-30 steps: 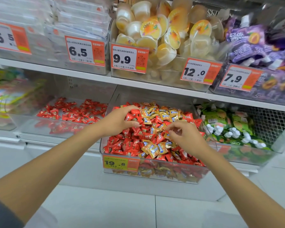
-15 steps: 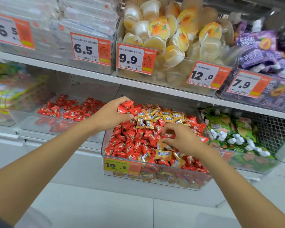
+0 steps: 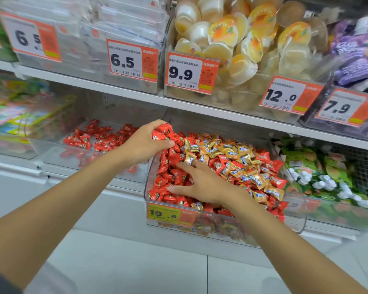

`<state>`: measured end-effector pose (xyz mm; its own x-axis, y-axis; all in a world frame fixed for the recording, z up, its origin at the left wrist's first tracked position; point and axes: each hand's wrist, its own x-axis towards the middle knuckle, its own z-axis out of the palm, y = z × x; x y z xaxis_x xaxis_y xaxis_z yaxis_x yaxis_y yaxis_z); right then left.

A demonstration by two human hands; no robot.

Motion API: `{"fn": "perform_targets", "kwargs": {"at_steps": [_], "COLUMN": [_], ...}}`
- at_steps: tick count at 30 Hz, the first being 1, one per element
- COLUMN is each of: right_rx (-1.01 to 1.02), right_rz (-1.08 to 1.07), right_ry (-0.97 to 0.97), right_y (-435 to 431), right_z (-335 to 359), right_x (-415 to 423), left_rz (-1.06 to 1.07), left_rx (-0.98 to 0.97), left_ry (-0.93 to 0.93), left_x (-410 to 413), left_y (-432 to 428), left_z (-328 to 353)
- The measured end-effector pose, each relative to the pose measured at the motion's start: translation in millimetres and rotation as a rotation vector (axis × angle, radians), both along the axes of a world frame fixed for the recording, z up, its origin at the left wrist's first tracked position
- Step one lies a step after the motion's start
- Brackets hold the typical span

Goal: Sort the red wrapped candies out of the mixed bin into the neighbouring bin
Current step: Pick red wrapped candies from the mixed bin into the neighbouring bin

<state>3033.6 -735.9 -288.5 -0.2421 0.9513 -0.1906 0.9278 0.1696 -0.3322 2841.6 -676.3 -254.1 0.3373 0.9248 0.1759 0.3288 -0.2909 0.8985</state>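
Note:
A clear mixed bin [image 3: 293, 219] holds red wrapped candies [image 3: 172, 175] on its left side and gold wrapped candies [image 3: 232, 158] toward the middle and right. My left hand [image 3: 142, 145] is raised over the bin's back left corner and grips a bunch of red candies [image 3: 163, 132]. My right hand [image 3: 202, 185] lies flat on the candy pile with fingers spread, pointing left. The neighbouring clear bin [image 3: 51, 153] to the left holds a thin layer of red candies [image 3: 100, 136].
A shelf [image 3: 221, 113] above carries bins of jelly cups [image 3: 242, 43], white packets and purple pouches, with price tags on the fronts. A bin of green pouches [image 3: 319, 172] stands right of the mixed bin. White floor tiles lie below.
My left hand has lifted out of the pile with a bunch of red candies and shifted back and left. My right hand has opened from a pinch and spread flat on the candies.

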Motion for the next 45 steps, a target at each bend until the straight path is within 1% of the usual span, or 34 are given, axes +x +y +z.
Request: {"fn": "perform_targets", "kwargs": {"at_steps": [3, 5, 9, 12, 15, 18, 22, 26, 30, 37, 42, 45], "right_rx": [-0.058, -0.082, -0.19, -0.169, -0.202, -0.143, -0.115, -0.039, 0.005, 0.09, 0.179, 0.22], "right_rz": [0.026, 0.02, 0.1, 0.086, 0.147, 0.192, 0.16, 0.065, 0.051, -0.089, -0.218, -0.288], "right_ry": [0.227, 0.289, 0.222, 0.195, 0.127, 0.061, 0.182, 0.368, 0.451, 0.582, 0.679, 0.712], "right_y": [5, 8, 7, 6, 4, 5, 5, 5, 5, -5, -17, -20], "right_z": [2, 3, 2, 1, -6, -12, -14, -7, 2, 29, 43, 43], "right_x": [1, 2, -1, 0, -4, -9, -11, -2, 13, 32, 26, 14], "left_rz": [-0.017, -0.019, -0.017, -0.022, -0.028, -0.026, -0.023, 0.0, -0.004, -0.017, 0.019, 0.05], "left_rx": [0.002, 0.005, 0.015, 0.021, 0.036, 0.042, 0.056, 0.062, 0.057, 0.033, 0.036, 0.047], "left_ry": [0.002, 0.015, 0.044, 0.044, 0.053, 0.053, 0.042, 0.041, 0.036, 0.014, 0.002, -0.048], "left_x": [-2, -2, -4, -5, -4, -3, -3, -3, -3, -5, -17, -33], "left_y": [-2, -2, -1, 0, 0, -2, -4, -4, -4, -2, -14, -17], "left_z": [0, -1, -1, -2, -3, -3, -3, -4, -5, -6, 0, 3]}}
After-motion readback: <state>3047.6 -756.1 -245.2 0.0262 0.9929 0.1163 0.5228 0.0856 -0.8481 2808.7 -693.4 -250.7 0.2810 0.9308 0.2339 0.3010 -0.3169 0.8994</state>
